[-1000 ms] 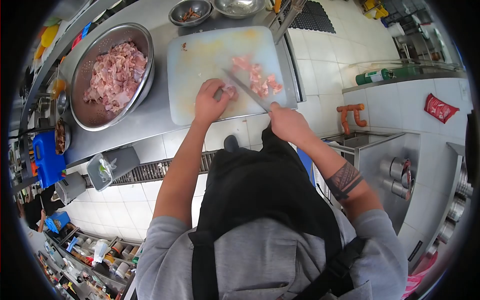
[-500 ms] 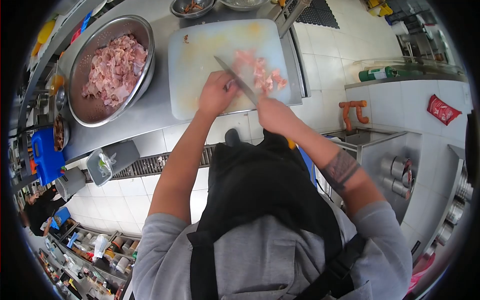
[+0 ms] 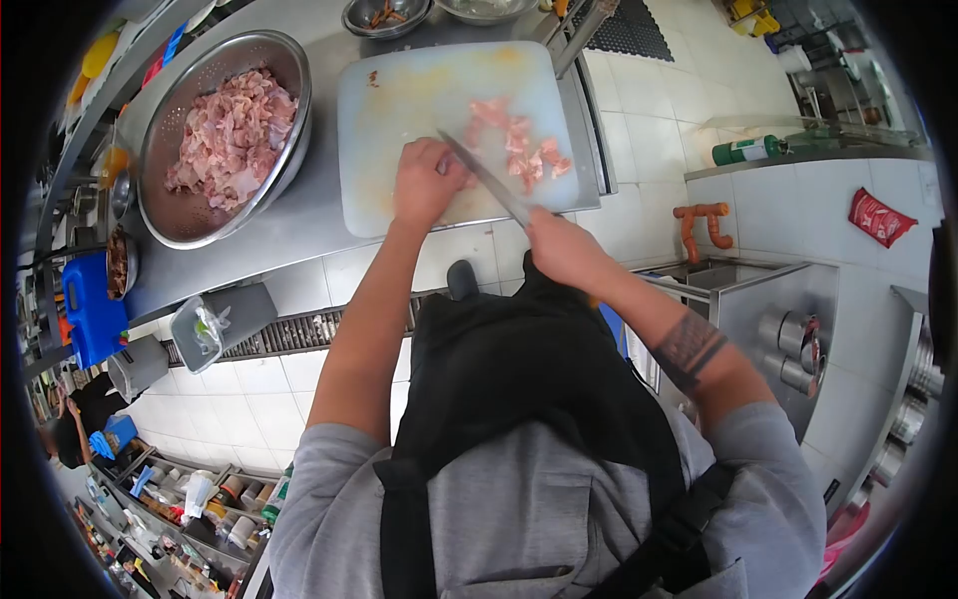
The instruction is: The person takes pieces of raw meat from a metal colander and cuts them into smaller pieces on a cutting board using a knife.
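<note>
Raw meat (image 3: 518, 135): cut pieces on right half of the cutting board (image 3: 394, 95), one more under the left hand (image 3: 424, 178). Left fingers curled in, pinning that piece near board centre. Right hand (image 3: 567, 245) closed round the knife (image 3: 491, 184) handle, tip pointing far-left, blade just beside left fingers. Colander (image 3: 180, 215) of meat left, bowl (image 3: 396, 31) far, both on steel counter (image 3: 269, 248).

Single head view, fisheye, close above wearer's chest (image 3: 514, 489), facing forward and down to hands (image 3: 424, 188)
</note>
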`<state>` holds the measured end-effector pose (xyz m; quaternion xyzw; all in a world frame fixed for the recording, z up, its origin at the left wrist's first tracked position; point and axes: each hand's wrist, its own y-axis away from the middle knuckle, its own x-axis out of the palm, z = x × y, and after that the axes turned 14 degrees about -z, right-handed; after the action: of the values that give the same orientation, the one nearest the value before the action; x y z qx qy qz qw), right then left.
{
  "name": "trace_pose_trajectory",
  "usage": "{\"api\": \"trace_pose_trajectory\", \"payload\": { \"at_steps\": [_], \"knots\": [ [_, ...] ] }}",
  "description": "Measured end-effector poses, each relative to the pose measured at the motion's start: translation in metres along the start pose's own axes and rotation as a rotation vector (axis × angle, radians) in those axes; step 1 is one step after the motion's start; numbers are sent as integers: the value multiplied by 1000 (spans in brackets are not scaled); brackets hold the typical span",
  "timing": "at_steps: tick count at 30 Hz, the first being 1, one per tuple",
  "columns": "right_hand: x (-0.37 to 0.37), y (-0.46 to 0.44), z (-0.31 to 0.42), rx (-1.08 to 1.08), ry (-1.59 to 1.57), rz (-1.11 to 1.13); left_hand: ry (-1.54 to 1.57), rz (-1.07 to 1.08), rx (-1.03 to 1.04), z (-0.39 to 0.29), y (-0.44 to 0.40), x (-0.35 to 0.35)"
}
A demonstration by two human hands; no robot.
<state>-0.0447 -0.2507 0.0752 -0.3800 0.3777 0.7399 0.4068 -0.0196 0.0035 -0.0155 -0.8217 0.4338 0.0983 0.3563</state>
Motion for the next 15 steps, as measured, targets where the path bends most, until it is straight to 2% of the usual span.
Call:
{"api": "trace_pose_trajectory", "payload": {
  "at_steps": [3, 5, 9, 15],
  "knots": [
    [-23, 18, -20, -10, 85, 29, -12, -15, -23, 3, 4, -7],
    [-34, 10, -28, -64, 173, -35, 139, -8, -250, 8, 8, -12],
    [-42, 15, 1, -58, 113, -29, 125, -51, -113, -2, 12, -23],
    [-38, 30, 26, 17, 78, 88, 41, 50, 45, -1, 13, -21]
  ]
}}
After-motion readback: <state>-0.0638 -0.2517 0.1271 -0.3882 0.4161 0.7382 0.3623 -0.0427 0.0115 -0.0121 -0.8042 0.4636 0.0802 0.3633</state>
